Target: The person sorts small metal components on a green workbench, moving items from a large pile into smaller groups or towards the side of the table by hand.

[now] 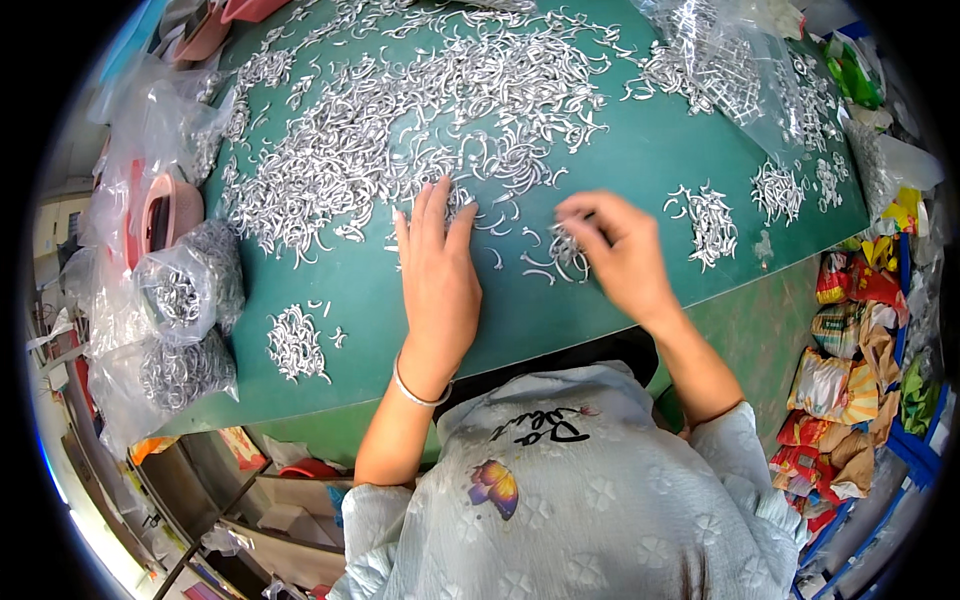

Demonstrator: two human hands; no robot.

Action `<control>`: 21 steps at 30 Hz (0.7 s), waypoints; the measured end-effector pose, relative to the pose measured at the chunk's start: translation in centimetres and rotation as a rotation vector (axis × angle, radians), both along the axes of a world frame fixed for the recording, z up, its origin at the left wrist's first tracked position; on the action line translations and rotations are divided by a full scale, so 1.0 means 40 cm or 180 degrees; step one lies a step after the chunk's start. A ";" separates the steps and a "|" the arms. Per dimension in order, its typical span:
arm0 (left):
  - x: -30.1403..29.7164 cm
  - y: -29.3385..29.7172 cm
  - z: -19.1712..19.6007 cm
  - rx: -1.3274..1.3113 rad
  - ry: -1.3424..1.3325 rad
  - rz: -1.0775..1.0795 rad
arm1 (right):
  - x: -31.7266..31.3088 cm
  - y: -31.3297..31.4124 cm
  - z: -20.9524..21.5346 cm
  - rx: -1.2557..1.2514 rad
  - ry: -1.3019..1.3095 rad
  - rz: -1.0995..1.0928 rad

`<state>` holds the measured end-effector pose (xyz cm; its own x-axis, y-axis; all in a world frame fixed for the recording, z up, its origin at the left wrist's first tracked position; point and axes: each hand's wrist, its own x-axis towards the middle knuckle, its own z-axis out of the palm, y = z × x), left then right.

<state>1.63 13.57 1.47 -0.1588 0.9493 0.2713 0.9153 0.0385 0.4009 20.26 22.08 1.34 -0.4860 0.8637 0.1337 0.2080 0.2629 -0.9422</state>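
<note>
From the head camera, looking down: a green desk (360,345) is strewn with small curved silver pieces (330,165), their loose spread reaching from ten o'clock to twelve. The left hand (437,285), just left of centre, lies palm down, fingers straight and slightly apart, tips at the near edge of that spread; it grips nothing that shows. The right hand (625,250), towards two o'clock, is blurred, fingers curled and thumb bent inward over a small cluster (570,262) of the pieces. Whether its fingertips are together on a piece, I cannot tell.

Separate little piles sit apart from the spread: one (712,228) between two and three o'clock, another (777,192) farther out the same way, and one (296,345) between eight and nine. Filled clear plastic bags (222,275) stand at nine o'clock, beside a pink container (178,210); another clear bag (728,72) lies between one and two.

The step in hand looks like drawing pieces out of the loose spread and gathering them in small lots. The next move seems to call for a light fingertip pinch or sweep by the right hand, with the left steadying neighbouring pieces so they don't tangle.
</note>
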 end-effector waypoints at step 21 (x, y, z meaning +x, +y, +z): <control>0.066 -0.034 0.023 0.0041 -0.0186 -0.0565 | 0.025 -0.042 0.030 0.1693 -0.1511 0.0081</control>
